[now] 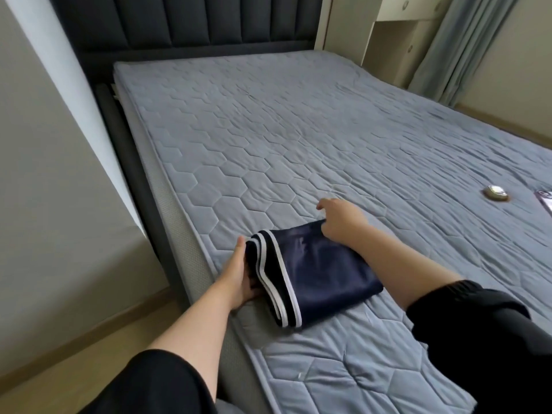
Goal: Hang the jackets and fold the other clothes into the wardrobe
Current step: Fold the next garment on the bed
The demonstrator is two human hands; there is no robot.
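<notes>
2 grips clasping folded navy garment (324, 271), left hand (239, 276) and right hand (340, 221); round gadget (495, 193) well apart.

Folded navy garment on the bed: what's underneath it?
The grey quilted mattress cover lies beneath the navy garment. The left hand has fingers tucked under its striped edge; the right hand pinches the far corner. Anything else beneath is covered.

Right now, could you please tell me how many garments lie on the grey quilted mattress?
1: a folded navy white-striped garment at the left edge of the mattress; others may be off-frame.
</notes>
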